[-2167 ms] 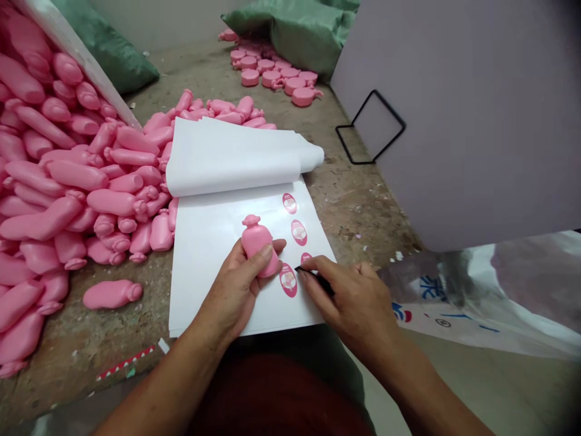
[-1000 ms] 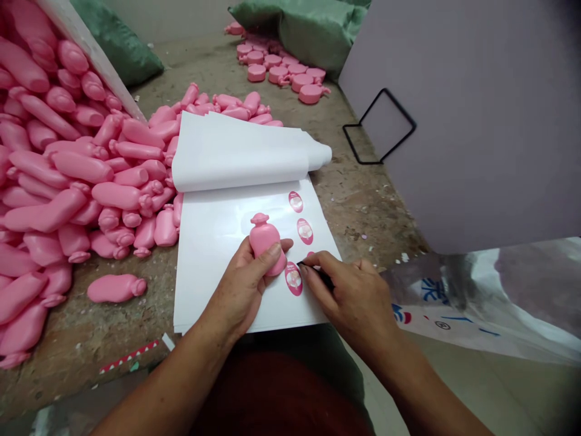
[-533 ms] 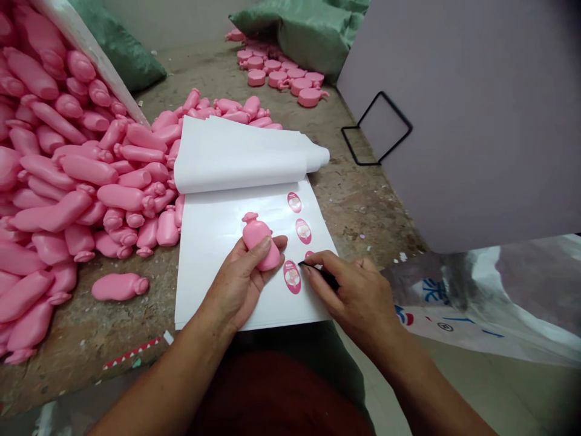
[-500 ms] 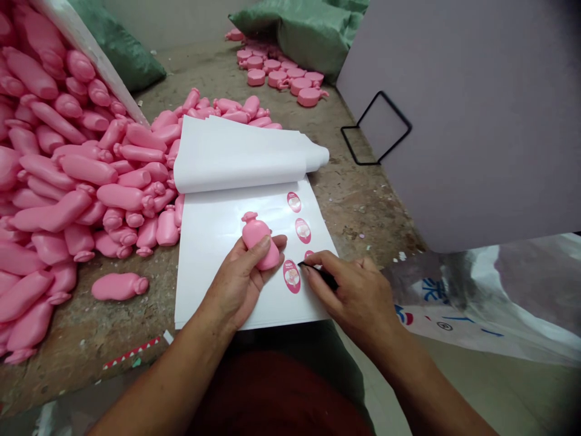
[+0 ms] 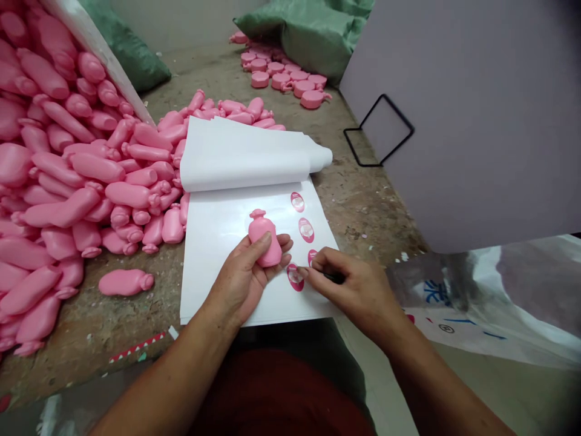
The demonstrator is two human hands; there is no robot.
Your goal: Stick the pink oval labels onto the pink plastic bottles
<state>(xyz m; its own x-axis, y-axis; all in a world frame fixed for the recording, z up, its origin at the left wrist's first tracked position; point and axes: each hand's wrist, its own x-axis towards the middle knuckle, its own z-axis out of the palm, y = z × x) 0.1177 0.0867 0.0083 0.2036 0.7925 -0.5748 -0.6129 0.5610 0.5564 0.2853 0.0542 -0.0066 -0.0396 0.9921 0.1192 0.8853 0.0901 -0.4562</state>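
My left hand (image 5: 245, 275) is wrapped round a small pink plastic bottle (image 5: 264, 243), thumb across its front, neck pointing away from me. Just right of it, my right hand (image 5: 351, 284) is closed on a thin black tool (image 5: 334, 277), mostly hidden by the fingers. At the thumb and fingertip is an oval pink-and-white sticker (image 5: 295, 277), out of line with the other stickers (image 5: 305, 230); I cannot tell whether it is lifted off the sheet. Both hands are over a stack of white sticker sheets (image 5: 218, 254), whose upper sheets (image 5: 249, 157) are folded back.
A large heap of pink bottles (image 5: 97, 166) fills the left, with one loose bottle (image 5: 126, 282) nearer me. Pink round-bodied pieces (image 5: 303, 88) lie by a green sack (image 5: 313, 36) at the back. On the right stand a grey panel (image 5: 463, 121) and a black wire stand (image 5: 380, 130).
The bottle now stands more upright in my left hand. My right fingertips have come onto the oval sticker, and the black tool's tip no longer shows. The whole view has shifted slightly.
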